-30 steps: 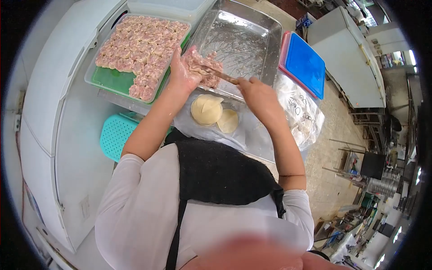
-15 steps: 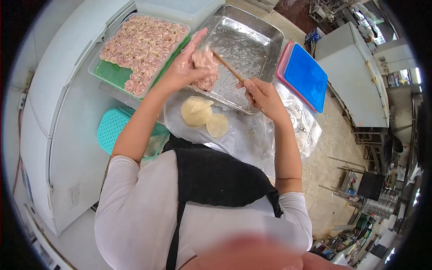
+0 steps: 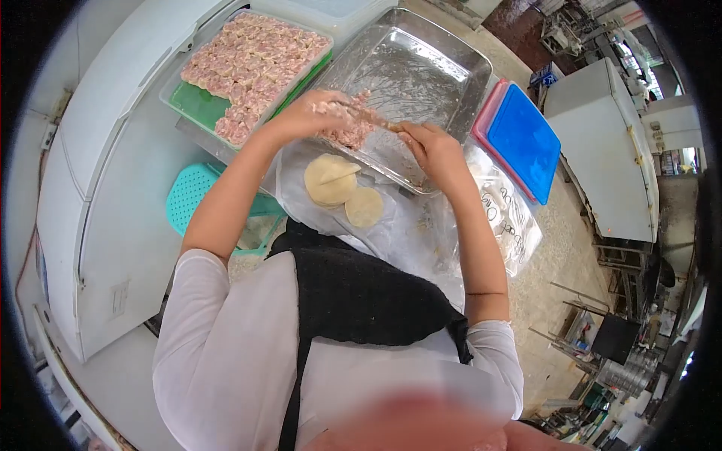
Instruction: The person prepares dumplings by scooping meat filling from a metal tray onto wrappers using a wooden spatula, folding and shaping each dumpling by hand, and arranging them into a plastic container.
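My left hand [image 3: 312, 114] is curled over the near left part of the metal tray, closed around what looks like a meat-filled dumpling, mostly hidden by the fingers and blurred. Bits of raw minced meat cling to its fingers. My right hand [image 3: 435, 154] grips a thin wooden stick [image 3: 387, 125], its far end reaching the left hand. Beneath them a mound of minced meat [image 3: 353, 137] lies in the metal tray [image 3: 451, 56]. Closer to my body, round pale dough wrappers [image 3: 329, 180] lie on white plastic. To the left, a plastic tub [image 3: 197, 113] holds rows of meat dumplings [image 3: 256, 56].
A blue lid [image 3: 524, 143] on a red one lies right of the tray, beside a clear plastic bag with black writing [image 3: 496, 207]. A turquoise stool [image 3: 192, 199] stands below left. A white freezer [image 3: 135, 195] fills the left side.
My left hand has lowered and turned palm down, fingers now curled toward the stick. The stick has tipped flatter, and my right hand has shifted slightly with it. The view has shifted a little.
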### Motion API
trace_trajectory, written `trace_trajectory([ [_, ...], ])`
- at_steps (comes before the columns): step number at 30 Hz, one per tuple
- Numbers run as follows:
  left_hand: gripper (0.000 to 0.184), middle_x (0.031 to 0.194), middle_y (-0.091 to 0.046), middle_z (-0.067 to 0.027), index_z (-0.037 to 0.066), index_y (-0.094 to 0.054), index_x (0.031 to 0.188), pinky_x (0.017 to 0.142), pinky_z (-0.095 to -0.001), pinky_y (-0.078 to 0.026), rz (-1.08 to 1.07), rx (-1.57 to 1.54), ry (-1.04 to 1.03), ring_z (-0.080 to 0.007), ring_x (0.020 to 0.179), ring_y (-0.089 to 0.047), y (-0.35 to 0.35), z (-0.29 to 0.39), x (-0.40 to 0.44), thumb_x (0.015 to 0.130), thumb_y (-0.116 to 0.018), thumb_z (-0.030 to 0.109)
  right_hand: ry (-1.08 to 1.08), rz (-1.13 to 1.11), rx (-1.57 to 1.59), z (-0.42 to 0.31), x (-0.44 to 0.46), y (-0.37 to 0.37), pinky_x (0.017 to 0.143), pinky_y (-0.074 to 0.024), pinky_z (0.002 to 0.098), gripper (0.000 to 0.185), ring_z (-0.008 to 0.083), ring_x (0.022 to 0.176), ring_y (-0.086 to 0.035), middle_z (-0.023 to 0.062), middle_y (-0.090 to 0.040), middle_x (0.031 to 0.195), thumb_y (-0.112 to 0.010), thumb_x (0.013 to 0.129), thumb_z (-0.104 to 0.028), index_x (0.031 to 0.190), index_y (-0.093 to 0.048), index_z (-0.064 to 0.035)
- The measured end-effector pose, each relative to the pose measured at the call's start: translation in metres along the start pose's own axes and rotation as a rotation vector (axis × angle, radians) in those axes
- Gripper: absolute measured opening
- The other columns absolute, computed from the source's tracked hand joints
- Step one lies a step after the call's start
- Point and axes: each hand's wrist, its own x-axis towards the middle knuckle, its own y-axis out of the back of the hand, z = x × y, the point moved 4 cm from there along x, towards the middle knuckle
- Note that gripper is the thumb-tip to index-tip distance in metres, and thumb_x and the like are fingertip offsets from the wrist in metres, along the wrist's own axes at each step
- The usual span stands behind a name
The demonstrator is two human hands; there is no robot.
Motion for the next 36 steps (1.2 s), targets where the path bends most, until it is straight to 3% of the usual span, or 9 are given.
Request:
trace_trajectory([
  [3, 0.038, 0.105, -0.065, -0.005, -0.002, -0.061, 0.111, 0.075, -0.0282, -0.051, 0.21, 0.027, 0.271, -0.0131, 0.088, -0.062, 0.017, -0.024, 0.001, 0.08, -0.073, 0.017, -0.101, 0.216, -0.263, -0.024, -0.002, -0.006, 0.069, -0.0508, 0.0442, 0.019, 0.0336, 0.08, -0.064, 0.0159, -0.064, 0.088, -0.057, 0.09, -0.019, 0.105, -0.067, -0.0122],
  [8, 0.07, 0.108, -0.064, -0.0056, 0.004, -0.038, 0.141, 0.072, -0.0266, -0.05, 0.195, 0.037, 0.295, -0.0115, 0.087, -0.061, 0.009, -0.006, -0.026, 0.08, -0.072, 0.016, -0.343, -0.233, -0.593, 0.066, -0.02, -0.042, 0.071, -0.0483, 0.0468, 0.021, 0.0376, 0.081, -0.063, 0.018, -0.064, 0.086, -0.058, 0.091, -0.018, 0.108, -0.067, -0.0097],
  [11, 0.082, 0.112, -0.064, -0.0055, 0.009, -0.027, 0.148, 0.078, -0.029, -0.05, 0.112, 0.04, 0.288, -0.0136, 0.091, -0.061, 0.008, 0.026, -0.035, 0.08, -0.073, 0.018, -0.374, -0.122, -0.385, 0.072, -0.041, -0.017, 0.071, -0.0493, 0.0408, 0.024, 0.0311, 0.079, -0.065, 0.0197, -0.065, 0.087, -0.058, 0.092, -0.02, 0.109, -0.068, -0.0069],
  [14, 0.072, 0.113, -0.065, -0.0052, 0.007, -0.04, 0.141, 0.084, -0.0321, -0.05, 0.154, 0.159, -0.302, -0.0178, 0.095, -0.062, 0.009, 0.045, -0.028, 0.079, -0.075, 0.021, -0.431, 0.099, 0.018, 0.027, -0.048, 0.021, 0.07, -0.0483, 0.0337, 0.027, 0.021, 0.078, -0.064, 0.0167, -0.067, 0.088, -0.06, 0.093, -0.022, 0.112, -0.067, -0.0041],
  [24, 0.037, 0.091, -0.067, -0.0115, 0.004, -0.064, 0.105, 0.076, -0.0339, -0.049, -0.147, 0.344, -0.63, -0.0269, 0.083, -0.064, 0.016, 0.059, 0.0, 0.075, -0.076, 0.022, -0.359, 0.021, 0.234, -0.045, -0.014, -0.022, 0.059, -0.042, 0.0267, 0.032, 0.0083, 0.065, -0.048, 0.0, -0.063, 0.079, -0.06, 0.095, -0.027, 0.116, -0.065, -0.0033],
  [25, 0.035, 0.092, -0.068, -0.0109, 0.004, -0.066, 0.102, 0.076, -0.0334, -0.05, -0.129, 0.351, -0.512, -0.0255, 0.083, -0.064, 0.018, 0.056, 0.002, 0.075, -0.076, 0.022, -0.111, 0.168, 0.129, -0.044, -0.006, -0.022, 0.056, -0.0444, 0.0334, 0.028, 0.0154, 0.061, -0.055, 0.0034, -0.064, 0.077, -0.061, 0.093, -0.025, 0.113, -0.066, -0.0062],
  [29, 0.031, 0.092, -0.07, -0.0091, 0.003, -0.068, 0.099, 0.076, -0.0311, -0.05, 0.029, 0.203, -0.281, -0.0187, 0.083, -0.065, 0.043, -0.002, 0.022, 0.077, -0.075, 0.024, -0.339, 0.302, -0.494, -0.081, 0.003, -0.006, 0.061, -0.0489, 0.0414, 0.019, 0.0339, 0.072, -0.06, 0.0131, -0.062, 0.083, -0.061, 0.09, -0.019, 0.106, -0.067, -0.0103],
  [32, 0.044, 0.1, -0.07, -0.0092, 0.006, -0.063, 0.113, 0.076, -0.0296, -0.051, -0.086, 0.172, -0.116, -0.0161, 0.084, -0.065, 0.056, -0.025, 0.032, 0.079, -0.076, 0.029, -0.215, 0.367, -0.463, -0.088, 0.011, -0.049, 0.064, -0.0496, 0.0417, 0.018, 0.0337, 0.075, -0.062, 0.0145, -0.062, 0.084, -0.058, 0.092, -0.021, 0.104, -0.066, -0.0107],
  [36, 0.06, 0.114, -0.065, -0.0129, 0.007, -0.053, 0.128, 0.082, -0.032, -0.05, 0.149, 0.6, -0.231, -0.0207, 0.092, -0.064, 0.069, -0.015, 0.007, 0.078, -0.076, 0.029, -0.593, -0.062, -0.688, 0.003, -0.012, -0.078, 0.069, -0.0504, 0.0469, 0.021, 0.0356, 0.081, -0.064, 0.0157, -0.063, 0.089, -0.055, 0.092, -0.025, 0.101, -0.067, -0.0103],
])
